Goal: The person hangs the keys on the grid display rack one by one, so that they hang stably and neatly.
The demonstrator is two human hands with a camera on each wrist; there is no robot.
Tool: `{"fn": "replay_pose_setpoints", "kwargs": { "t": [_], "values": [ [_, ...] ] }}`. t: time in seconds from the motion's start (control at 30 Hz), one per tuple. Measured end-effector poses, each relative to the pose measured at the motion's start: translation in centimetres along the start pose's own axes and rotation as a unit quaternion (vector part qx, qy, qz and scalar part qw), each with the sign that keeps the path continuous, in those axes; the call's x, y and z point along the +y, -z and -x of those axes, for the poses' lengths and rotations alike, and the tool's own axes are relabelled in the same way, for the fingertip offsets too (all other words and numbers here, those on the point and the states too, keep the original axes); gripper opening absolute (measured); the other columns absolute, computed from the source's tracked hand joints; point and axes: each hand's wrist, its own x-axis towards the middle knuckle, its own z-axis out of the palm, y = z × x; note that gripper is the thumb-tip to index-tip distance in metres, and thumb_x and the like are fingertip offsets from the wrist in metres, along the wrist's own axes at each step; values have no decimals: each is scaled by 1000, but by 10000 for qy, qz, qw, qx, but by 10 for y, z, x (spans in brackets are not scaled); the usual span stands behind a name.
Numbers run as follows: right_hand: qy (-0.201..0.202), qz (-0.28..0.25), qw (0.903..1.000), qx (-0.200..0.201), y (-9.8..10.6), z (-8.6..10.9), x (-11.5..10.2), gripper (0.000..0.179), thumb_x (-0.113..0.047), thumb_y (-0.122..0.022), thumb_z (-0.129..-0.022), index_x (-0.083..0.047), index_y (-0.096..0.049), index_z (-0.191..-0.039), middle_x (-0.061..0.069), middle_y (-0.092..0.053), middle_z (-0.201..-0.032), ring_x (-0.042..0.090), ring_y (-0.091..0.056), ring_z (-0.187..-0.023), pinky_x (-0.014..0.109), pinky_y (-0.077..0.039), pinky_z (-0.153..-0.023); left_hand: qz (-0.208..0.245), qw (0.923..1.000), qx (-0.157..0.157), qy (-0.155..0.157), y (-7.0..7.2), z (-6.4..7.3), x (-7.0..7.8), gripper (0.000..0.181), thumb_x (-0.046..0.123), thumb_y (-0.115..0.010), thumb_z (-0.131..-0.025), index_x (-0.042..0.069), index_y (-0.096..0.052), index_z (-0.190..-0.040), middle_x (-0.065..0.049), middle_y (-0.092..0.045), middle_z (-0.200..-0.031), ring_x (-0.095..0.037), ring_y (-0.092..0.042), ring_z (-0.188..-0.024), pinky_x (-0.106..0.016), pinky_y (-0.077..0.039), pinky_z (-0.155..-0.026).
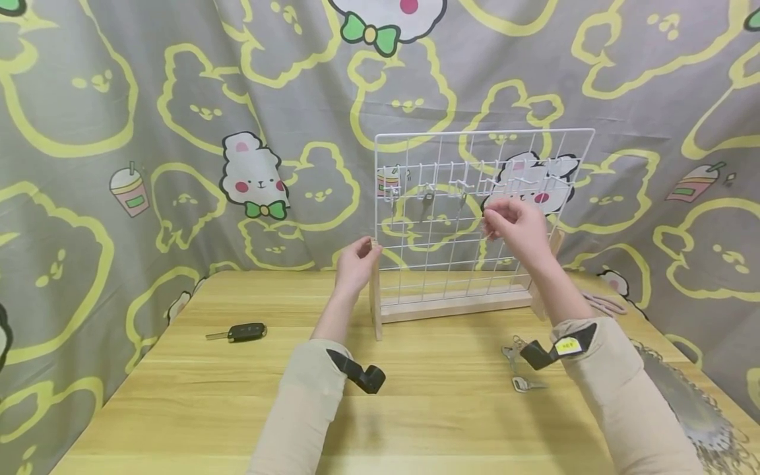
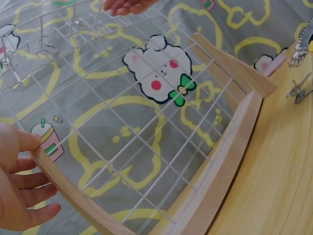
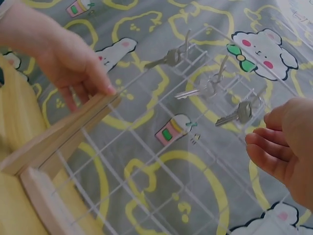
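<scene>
A white wire grid rack point(image 1: 484, 133) stands on the table in a wooden base point(image 1: 457, 308), with a row of white hooks along its upper part. Three metal keys hang from hooks: a left key point(image 3: 168, 58), a middle key point(image 3: 198, 90) and a right key point(image 3: 239, 115). My left hand point(image 1: 354, 267) holds the top of the rack's left wooden post point(image 2: 73, 193) at the thumb side, its other fingers loose beside it. My right hand point(image 1: 522, 227) is raised in front of the grid, right of the hanging keys, fingers loosely curled with nothing visible in them.
On the wooden table point(image 1: 196, 396), a black car key point(image 1: 246, 332) lies at left. Near my right forearm lie a key on a ring point(image 1: 509, 356) and a loose key point(image 1: 525, 384). An ornate silvery tray point(image 1: 683, 389) sits at right. A patterned curtain point(image 1: 320, 99) hangs behind.
</scene>
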Motion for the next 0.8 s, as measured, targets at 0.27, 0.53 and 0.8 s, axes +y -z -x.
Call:
{"fn": "replay_pose_setpoints", "kwargs": {
  "t": [0.27, 0.53, 0.8],
  "values": [
    [-522, 380, 9958, -647, 21, 39, 28, 31, -17, -60, -91, 7, -55, -109, -5, -66, -82, 8, -62, -73, 23, -55, -64, -35, 10000, 25, 0, 0, 1, 1, 51, 23, -60, -91, 4, -44, -136, -14, -51, -131, -26, -47, -121, -34, -38, -102],
    [-906, 709, 9861, -1196, 42, 81, 72, 33, -14, -62, -89, 9, -55, -111, 6, -66, -92, 7, -61, -77, 27, -55, -67, -49, 10000, 71, -28, -1, 2, 0, 51, 23, -60, -90, 3, -44, -136, -15, -52, -130, -26, -48, -120, -34, -39, -101],
    [-1348, 748, 9738, -1672, 54, 111, 112, 34, -9, -61, -88, 12, -52, -113, 23, -62, -100, 14, -62, -82, 32, -56, -69, -53, 10000, 53, -9, -2, 0, 0, 51, 23, -60, -91, 4, -45, -136, -15, -52, -130, -26, -48, -120, -34, -39, -102]
  ]
}}
